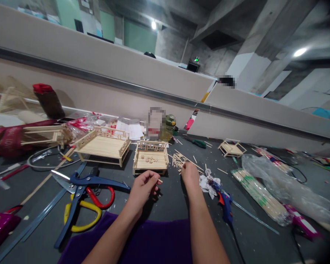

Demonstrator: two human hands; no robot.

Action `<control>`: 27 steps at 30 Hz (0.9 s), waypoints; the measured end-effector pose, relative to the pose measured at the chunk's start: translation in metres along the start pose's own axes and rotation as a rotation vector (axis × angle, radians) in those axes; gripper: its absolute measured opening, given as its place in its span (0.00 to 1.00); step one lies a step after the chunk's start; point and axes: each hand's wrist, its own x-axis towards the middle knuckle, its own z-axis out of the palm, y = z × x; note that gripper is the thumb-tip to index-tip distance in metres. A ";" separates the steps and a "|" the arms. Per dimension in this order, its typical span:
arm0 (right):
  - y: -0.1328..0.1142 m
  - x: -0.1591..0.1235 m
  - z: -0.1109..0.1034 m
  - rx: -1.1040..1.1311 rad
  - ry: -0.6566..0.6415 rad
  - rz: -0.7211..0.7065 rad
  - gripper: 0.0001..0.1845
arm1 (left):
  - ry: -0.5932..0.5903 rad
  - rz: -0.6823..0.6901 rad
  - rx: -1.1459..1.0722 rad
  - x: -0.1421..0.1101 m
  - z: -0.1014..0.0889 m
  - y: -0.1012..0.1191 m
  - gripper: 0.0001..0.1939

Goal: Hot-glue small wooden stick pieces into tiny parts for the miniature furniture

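My left hand (146, 187) is closed in a pinch, and the end of a short wooden stick (160, 180) pokes out past the fingertips. At the near edge of a pile of short wooden sticks (178, 161), my right hand (190, 176) has its fingers curled down; what they hold, if anything, is hidden. Just beyond my left hand stands a small wooden model bed (151, 167) with tiny wooden pieces on its top. A larger model bed (103, 148) with railings stands to its left.
Pruning shears (81, 187) lie over scissors with red and yellow handles (84, 216) at left. Right of my right hand are crumpled white tissue (207, 185) and a blue glue gun (224, 203). Farther right lie bagged sticks (260, 194) and a small wooden frame (232, 148).
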 end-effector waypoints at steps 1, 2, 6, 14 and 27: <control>-0.002 -0.001 0.000 -0.010 -0.002 0.007 0.12 | 0.000 0.002 -0.001 0.000 0.000 0.001 0.15; -0.003 -0.003 -0.001 -0.018 -0.003 0.012 0.13 | 0.000 0.004 -0.002 0.000 0.000 0.001 0.15; -0.006 -0.006 -0.012 -0.038 0.018 0.005 0.14 | 0.002 0.007 -0.011 0.000 0.000 0.002 0.16; -0.005 0.004 -0.033 -0.069 -0.078 -0.081 0.11 | 0.001 -0.017 -0.012 -0.002 0.001 0.004 0.16; -0.020 0.013 -0.015 -0.079 -0.083 -0.260 0.12 | 0.017 -0.029 -0.016 -0.002 0.001 0.007 0.16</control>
